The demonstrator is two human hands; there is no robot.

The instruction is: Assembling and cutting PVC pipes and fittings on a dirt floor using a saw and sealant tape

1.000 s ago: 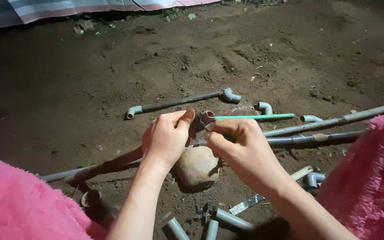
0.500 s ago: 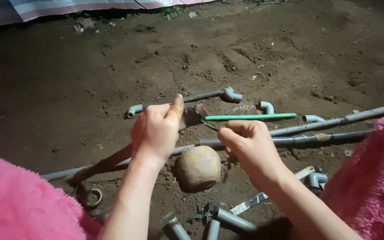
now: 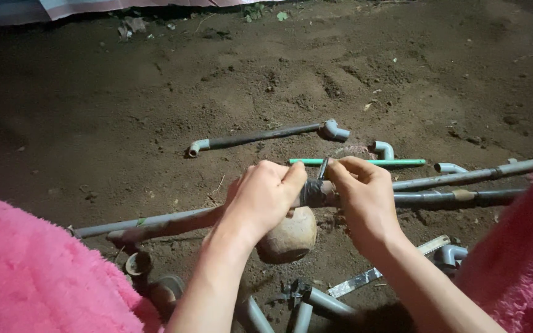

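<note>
A long grey pipe [image 3: 174, 221] lies across the dirt and rests on a round stone [image 3: 291, 237]. My left hand [image 3: 263, 197] is closed around the pipe just left of a dark wrapped joint [image 3: 313, 192]. My right hand [image 3: 365, 194] sits on the right side of the joint. Its thumb and forefinger pinch a thin dark strip [image 3: 323, 168] that stands up from the joint. The hands hide the pipe beneath them.
A green rod [image 3: 371, 162] lies behind the hands, and a pipe with two elbows [image 3: 260, 135] farther back. A second long pipe [image 3: 470, 177], loose elbows [image 3: 384, 148], a flat metal blade [image 3: 396, 268] and short pipe pieces [image 3: 316, 302] lie around. Pink fabric [image 3: 32, 271] covers both lower corners.
My left hand has come down from a raised, finger-up pose and closed on the pipe. My right hand has moved up to the joint and pinches the dark strip.
</note>
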